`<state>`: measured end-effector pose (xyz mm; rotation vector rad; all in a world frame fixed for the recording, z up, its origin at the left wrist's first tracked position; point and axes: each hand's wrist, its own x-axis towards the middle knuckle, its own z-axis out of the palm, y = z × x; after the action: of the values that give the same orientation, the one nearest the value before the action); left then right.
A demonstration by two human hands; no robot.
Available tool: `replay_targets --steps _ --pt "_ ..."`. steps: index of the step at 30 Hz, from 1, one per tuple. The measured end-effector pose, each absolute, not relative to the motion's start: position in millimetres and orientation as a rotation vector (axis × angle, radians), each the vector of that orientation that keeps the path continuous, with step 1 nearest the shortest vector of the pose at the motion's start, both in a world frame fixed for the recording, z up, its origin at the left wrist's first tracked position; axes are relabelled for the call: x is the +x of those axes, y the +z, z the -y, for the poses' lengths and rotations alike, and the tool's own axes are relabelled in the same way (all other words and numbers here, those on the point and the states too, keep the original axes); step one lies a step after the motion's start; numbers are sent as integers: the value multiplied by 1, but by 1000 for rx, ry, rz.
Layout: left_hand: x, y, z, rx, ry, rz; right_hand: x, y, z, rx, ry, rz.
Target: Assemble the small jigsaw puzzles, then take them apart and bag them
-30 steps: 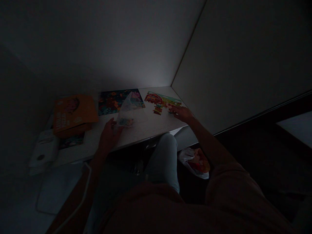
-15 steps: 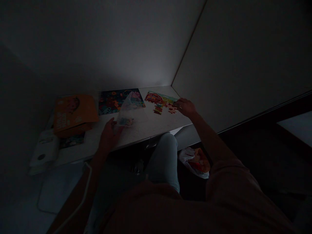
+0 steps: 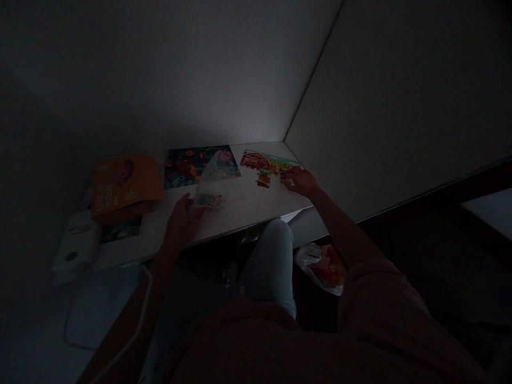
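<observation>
My left hand (image 3: 183,220) is at the table's front, its fingers and thumb closed on the lower edge of a clear plastic bag (image 3: 214,181). Small colourful puzzle pieces (image 3: 208,200) lie in the bottom of that bag. To the right is a partly joined jigsaw puzzle (image 3: 256,160) with a red barn and green fields; its lower edge is uneven. My right hand (image 3: 302,180) rests at the puzzle's right side, fingers bent down on a pinkish puzzle piece (image 3: 292,183), which they mostly cover. Dim light blurs the fingertips.
A dark, colourful picture sheet (image 3: 184,165) lies behind the bag. An orange puzzle box (image 3: 126,184) stands at the left, near a white device (image 3: 78,240) with a cable. Walls border the white table (image 3: 236,213). A plastic bag with orange-red contents (image 3: 320,266) sits below.
My right hand has come down slightly over the pinkish piece, which showed more openly before. My left hand still holds the bag. The view has shifted a little.
</observation>
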<state>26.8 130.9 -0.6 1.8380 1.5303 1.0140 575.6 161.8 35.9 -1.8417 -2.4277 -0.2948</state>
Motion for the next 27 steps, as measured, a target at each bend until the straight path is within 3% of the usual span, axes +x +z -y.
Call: replay_targets --steps 15,27 --pt "26 0 -130 1840 996 -1529 561 60 -167 -2186 -364 2179" --pt "26 2 -130 1846 989 -1499 543 126 -173 -2092 -417 2020"
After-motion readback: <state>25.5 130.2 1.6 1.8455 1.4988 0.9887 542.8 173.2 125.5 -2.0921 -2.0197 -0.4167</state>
